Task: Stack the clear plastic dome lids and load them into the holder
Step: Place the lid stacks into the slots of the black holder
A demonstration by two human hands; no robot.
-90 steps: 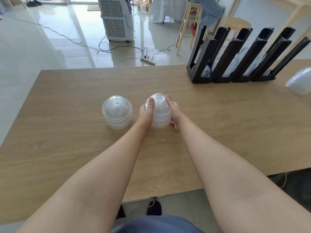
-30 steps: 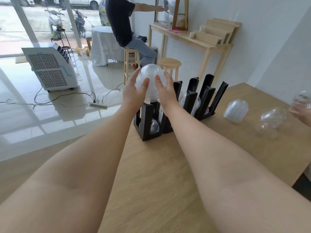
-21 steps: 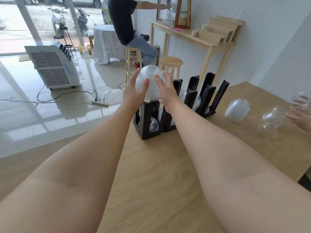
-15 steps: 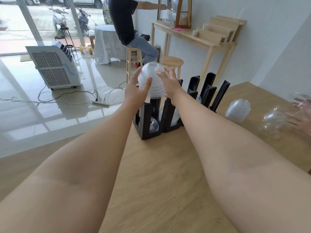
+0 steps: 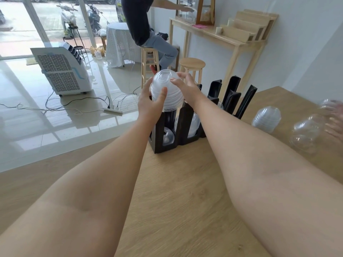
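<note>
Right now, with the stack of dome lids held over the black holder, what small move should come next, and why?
Probably lower the stack of dome lids into the near-end slot of the black holder. The left hand and right hand hold it from both sides just above that slot, rims down. That slot shows one lid at its bottom, so there seems to be room.

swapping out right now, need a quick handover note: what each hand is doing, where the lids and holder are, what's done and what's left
Left hand: grips the lid stack from the left, thumb on its front.
Right hand: grips the same stack from the right.
Stack: held dome up, above the near end slot of the holder, not yet in.
Done: some lids already sit in the near slots.
Left: lower this stack into a slot, then load the second stack and the loose lids on the table to the right. Another person's hand is at those loose lids.
</note>
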